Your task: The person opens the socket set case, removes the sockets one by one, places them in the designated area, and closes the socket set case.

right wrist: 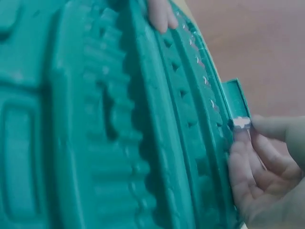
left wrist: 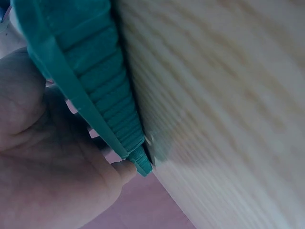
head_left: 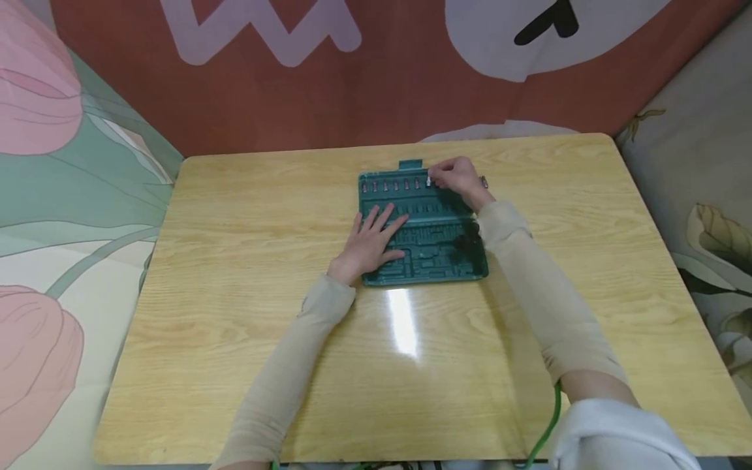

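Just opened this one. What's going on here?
A person's right grip pinches a small metal piece by the far edge of an open green case on a wooden table. The left grip rests, fingers spread, on the case's left side. Other small pieces stand in a row near that far edge.

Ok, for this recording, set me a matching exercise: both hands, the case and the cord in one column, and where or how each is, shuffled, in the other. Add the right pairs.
Things:
1. left hand
2. green case
3. right hand
4. green cord

Places and states:
A. pinches a small metal piece
B. runs down over the near edge of the wooden table
C. lies open, flat on the table
D. fingers spread, at the left side of the case

Pairs: 1-D, 2-C, 3-A, 4-B
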{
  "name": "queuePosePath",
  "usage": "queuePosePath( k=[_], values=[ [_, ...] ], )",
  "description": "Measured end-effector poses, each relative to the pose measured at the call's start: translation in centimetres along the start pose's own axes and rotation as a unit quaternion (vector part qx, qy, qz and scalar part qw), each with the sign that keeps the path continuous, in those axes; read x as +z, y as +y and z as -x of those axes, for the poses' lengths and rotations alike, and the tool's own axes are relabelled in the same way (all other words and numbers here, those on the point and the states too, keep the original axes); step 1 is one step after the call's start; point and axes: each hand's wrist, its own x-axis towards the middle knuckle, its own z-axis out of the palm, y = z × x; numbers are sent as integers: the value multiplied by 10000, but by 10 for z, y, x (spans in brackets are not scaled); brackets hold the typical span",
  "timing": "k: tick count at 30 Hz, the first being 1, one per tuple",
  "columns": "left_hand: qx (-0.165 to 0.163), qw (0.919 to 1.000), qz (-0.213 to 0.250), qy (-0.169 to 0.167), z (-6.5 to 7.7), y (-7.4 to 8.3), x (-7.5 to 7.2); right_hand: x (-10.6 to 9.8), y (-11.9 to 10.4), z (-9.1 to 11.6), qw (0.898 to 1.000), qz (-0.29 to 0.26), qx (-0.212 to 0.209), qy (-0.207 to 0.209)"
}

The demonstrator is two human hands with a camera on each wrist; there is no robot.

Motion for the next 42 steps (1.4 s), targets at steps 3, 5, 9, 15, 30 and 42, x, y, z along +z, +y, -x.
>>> queuePosePath(
  k=[3,5,9,15,30,42],
  values=[
    [-48,9999,-38,-103,0,1,1,-11,-1,3,9989,-437,-58,-162],
    [-63,9998,-84,-155,0,1,0,-25,-2,6,9973,-686,-39,-244],
    [-106,9997,-169,-160,0,1,-3,-61,1,13,9978,-643,-26,-160],
    [-150,9993,-154,-290,4,0,-5,-98,23,24,9998,-96,183,36],
    [-69,9995,-68,-287,3,2,-4,-103,49,19,9942,-263,689,778],
    [-12,9995,-118,-287,1,3,-3,-93,43,21,9907,416,793,1022]
  ],
)
